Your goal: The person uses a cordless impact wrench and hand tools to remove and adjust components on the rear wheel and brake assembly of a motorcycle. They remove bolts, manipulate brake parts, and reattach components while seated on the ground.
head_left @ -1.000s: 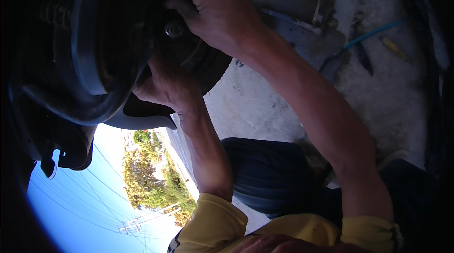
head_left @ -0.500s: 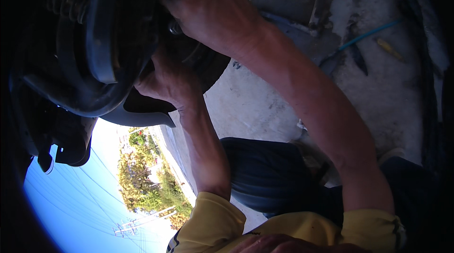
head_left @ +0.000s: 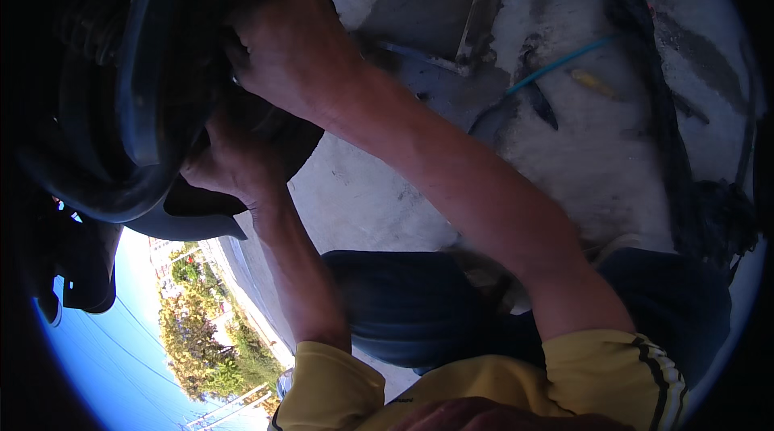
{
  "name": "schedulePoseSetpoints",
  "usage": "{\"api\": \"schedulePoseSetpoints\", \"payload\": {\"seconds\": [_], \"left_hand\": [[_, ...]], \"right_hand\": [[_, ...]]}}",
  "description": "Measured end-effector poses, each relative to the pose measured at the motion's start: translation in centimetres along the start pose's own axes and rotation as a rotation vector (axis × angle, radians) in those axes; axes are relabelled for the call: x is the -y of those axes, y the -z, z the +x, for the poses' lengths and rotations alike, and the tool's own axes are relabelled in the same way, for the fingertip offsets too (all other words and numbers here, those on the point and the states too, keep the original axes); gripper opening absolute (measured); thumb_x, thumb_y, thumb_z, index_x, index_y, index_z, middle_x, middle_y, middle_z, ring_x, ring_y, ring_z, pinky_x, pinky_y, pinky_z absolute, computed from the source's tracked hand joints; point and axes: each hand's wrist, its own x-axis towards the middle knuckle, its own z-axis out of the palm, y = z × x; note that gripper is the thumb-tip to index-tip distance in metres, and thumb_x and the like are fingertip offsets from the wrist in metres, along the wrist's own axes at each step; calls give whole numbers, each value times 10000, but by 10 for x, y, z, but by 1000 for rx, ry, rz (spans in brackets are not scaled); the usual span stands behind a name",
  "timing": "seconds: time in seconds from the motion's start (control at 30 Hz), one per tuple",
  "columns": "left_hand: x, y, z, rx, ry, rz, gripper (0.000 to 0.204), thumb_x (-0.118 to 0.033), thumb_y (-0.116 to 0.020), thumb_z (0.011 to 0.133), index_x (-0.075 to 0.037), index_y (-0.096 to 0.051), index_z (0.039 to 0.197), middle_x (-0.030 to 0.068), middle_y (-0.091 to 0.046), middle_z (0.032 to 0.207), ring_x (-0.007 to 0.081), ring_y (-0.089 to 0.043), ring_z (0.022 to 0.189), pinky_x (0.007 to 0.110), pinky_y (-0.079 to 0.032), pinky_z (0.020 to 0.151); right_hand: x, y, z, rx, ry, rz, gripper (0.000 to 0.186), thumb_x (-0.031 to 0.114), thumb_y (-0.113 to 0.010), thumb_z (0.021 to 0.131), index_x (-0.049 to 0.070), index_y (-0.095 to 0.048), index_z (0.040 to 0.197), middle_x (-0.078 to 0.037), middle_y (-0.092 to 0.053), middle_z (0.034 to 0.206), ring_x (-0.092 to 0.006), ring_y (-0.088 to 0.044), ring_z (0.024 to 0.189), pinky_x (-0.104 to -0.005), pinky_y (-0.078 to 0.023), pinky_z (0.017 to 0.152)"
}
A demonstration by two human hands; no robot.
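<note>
Both my arms reach up and left into the dark underside of a vehicle. My left hand (head_left: 230,161) is the lower one, its fingers curled in beside a rounded dark part (head_left: 298,137). Above it, my right hand (head_left: 282,48) bends inward, fingers closed in shadow around something I cannot make out. A speck of shiny metal shows just below it. Left of the hands stand a broad curved metal arm (head_left: 141,108) and, dimly, a coil spring (head_left: 89,28). Lower down, a thick curved bar (head_left: 105,205) passes near a thin grey curved plate (head_left: 193,227).
On the concrete floor to the right lie a blue rod (head_left: 560,64), a dark pointed piece (head_left: 542,106) and a yellow piece (head_left: 594,83). A metal frame (head_left: 463,56) is beyond them. Dark crumpled material (head_left: 721,221) lies farther right. Trees (head_left: 193,318) and wires show lower left.
The whole view has shifted, so the vehicle parts, arms and floor items sit farther left. My right hand has turned slightly, and covers more of the shiny metal part. The left hand stays at its place.
</note>
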Motion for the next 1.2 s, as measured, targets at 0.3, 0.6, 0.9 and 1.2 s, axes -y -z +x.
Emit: {"api": "schedulePoseSetpoints", "payload": {"seconds": [0.3,0.6,0.9,1.2], "left_hand": [[-10,-2,0,-27,48,-49,267,-194,-675,1000,29,-715,1142,106,-767,1053,208,-710,941,407,-533,950],[-18,-2,-3,-9,146,-128,327,-140,-683,987,25,-670,1269,124,-745,1187,253,-693,1105,436,-513,1051],[-14,-4,-3,-16,160,-154,359,-152,-702,976,40,-663,1276,155,-731,1193,256,-684,1096,426,-514,1037],[-5,-1,-4,-29,157,-111,365,-122,-751,940,39,-657,1254,146,-721,1202,243,-688,1072,399,-556,1000]], "right_hand": [[-5,0,-2,28,84,-51,213,50,-808,769,17,-714,958,-158,-726,877,-310,-734,798,-401,-619,758],[-6,2,-1,32,14,33,218,67,-798,767,19,-723,966,-159,-728,884,-333,-727,821,-412,-611,782],[-8,-6,-1,-81,-14,227,212,-3,-800,743,38,-744,944,-138,-736,944,-328,-732,876,-400,-613,797],[-1,2,-6,-43,-88,194,261,-74,-748,721,2,-706,968,-162,-699,932,-350,-725,876,-399,-618,778]]}}
